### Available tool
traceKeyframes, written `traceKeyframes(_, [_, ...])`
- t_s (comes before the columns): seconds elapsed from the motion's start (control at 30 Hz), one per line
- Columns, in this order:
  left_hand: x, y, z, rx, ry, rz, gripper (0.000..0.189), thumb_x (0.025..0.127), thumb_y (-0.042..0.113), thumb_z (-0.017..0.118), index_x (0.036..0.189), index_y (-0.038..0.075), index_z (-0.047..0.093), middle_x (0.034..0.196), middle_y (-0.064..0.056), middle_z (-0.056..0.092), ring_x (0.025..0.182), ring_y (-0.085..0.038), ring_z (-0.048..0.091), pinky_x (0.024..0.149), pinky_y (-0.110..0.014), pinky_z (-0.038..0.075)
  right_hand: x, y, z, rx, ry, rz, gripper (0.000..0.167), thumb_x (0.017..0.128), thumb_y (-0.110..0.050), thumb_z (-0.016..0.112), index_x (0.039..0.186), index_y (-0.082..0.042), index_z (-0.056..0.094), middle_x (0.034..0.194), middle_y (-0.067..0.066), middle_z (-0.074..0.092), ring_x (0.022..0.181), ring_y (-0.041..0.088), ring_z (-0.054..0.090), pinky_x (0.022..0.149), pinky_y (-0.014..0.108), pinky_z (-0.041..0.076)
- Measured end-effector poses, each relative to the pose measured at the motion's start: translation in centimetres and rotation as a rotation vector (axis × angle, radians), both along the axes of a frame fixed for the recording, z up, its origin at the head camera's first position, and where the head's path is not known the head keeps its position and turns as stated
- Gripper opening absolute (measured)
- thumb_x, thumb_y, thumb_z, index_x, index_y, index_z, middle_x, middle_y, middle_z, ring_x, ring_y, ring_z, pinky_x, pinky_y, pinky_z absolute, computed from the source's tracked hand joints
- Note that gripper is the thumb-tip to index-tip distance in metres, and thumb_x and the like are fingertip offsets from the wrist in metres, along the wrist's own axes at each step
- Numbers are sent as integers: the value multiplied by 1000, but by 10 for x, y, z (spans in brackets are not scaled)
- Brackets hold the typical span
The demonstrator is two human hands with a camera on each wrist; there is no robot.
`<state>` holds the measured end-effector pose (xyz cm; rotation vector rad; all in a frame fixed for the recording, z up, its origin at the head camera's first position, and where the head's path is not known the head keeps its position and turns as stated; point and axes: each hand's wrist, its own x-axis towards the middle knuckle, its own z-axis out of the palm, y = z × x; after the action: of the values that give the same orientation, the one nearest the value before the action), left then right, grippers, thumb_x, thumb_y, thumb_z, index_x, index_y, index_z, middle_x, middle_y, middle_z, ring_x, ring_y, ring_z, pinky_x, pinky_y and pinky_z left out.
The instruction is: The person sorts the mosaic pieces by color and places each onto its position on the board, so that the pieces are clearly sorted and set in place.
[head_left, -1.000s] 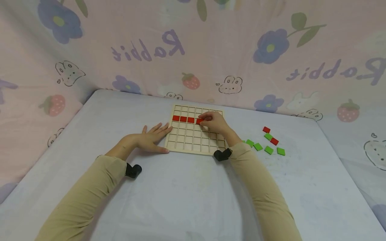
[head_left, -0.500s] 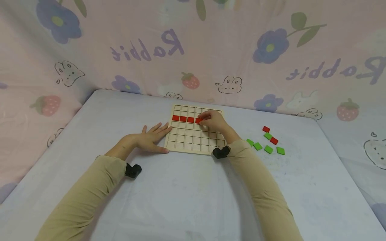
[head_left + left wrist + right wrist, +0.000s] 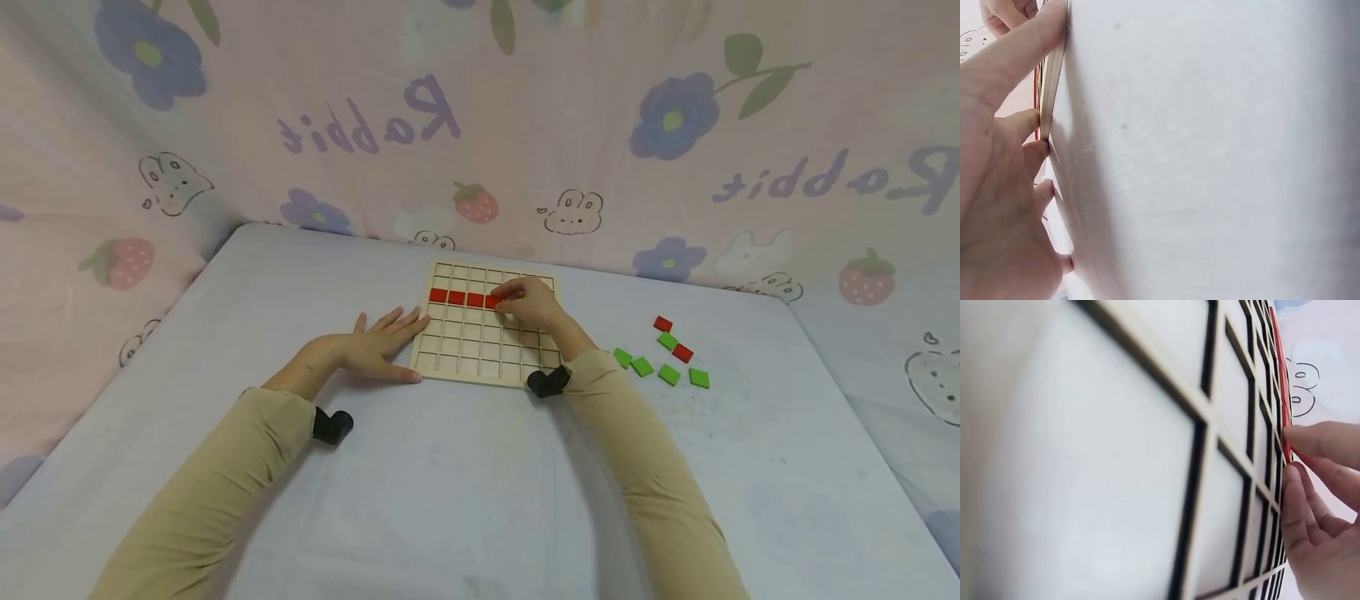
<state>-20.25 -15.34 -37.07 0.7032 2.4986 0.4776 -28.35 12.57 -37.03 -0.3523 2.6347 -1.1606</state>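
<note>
A wooden grid board (image 3: 480, 375) lies on the table, with a row of red square tiles (image 3: 456, 297) set in its cells. My right hand (image 3: 534, 302) reaches over the board and pinches the rightmost red tile (image 3: 492, 302), which lies in line with the others; the fingers partly cover it. In the right wrist view, thumb and fingertips (image 3: 1294, 434) meet at the red tile's edge, low on the grid. My left hand (image 3: 375, 346) is flat with spread fingers, its thumb and a fingertip against the board's left edge (image 3: 1054, 75).
Several loose green tiles (image 3: 669, 374) lie right of the board, together with two loose red tiles (image 3: 663, 323). The white table (image 3: 450, 492) meets a printed cloth backdrop (image 3: 510, 108) behind. A black wrist device (image 3: 549, 382) overhangs the board's front right corner.
The rightmost red tile has shifted slightly left and now sits closer against the row. My right hand and wrist moved a little left with it. The left hand stays in place.
</note>
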Motion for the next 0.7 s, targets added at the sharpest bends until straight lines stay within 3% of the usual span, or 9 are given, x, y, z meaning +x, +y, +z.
traceKeyframes(0.2, [1, 1, 0, 11, 0, -6, 95, 91, 51, 58, 155, 15, -1, 161, -9, -11, 147, -34, -17, 105, -70, -17, 1, 5, -4, -47, 19, 10, 30, 89, -12, 66, 118, -5, 67, 116, 15, 65, 102, 25, 59, 86, 32, 46])
traceKeyframes(0.7, [1, 0, 0, 0, 7, -3, 96, 90, 51, 59, 155, 16, -1, 162, -9, -11, 147, -34, -17, 105, -70, -17, 8, 22, -3, -153, 33, -29, 33, 91, -14, 64, 122, -4, 64, 125, 16, 62, 115, 30, 58, 97, 42, 47])
